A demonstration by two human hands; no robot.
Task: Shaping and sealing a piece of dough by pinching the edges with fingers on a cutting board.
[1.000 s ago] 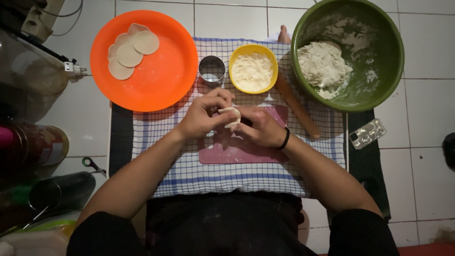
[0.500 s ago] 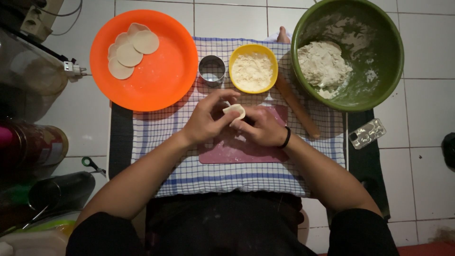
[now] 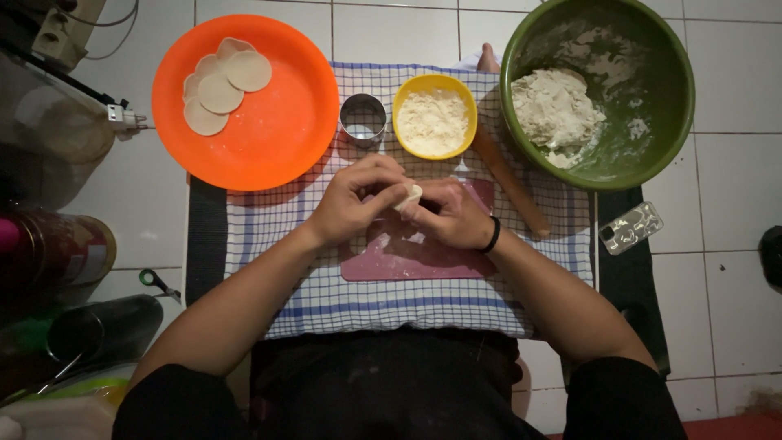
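Glossy plastic orange plate (image 3: 277, 122), shiny metal ring cutter (image 3: 362, 119), woven checked cloth (image 3: 391, 301), wooden rolling pin (image 3: 509, 181).

Light falls from above on the centre, leaving the left edge dim and murky. The orange plate (image 3: 277, 122) looks vivid; focus is sharp, with soft shadows.

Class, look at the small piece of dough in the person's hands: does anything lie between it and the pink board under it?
Nothing visible does. The small pale dough piece is pinched between left hand and right hand, above the pink rectangular board.
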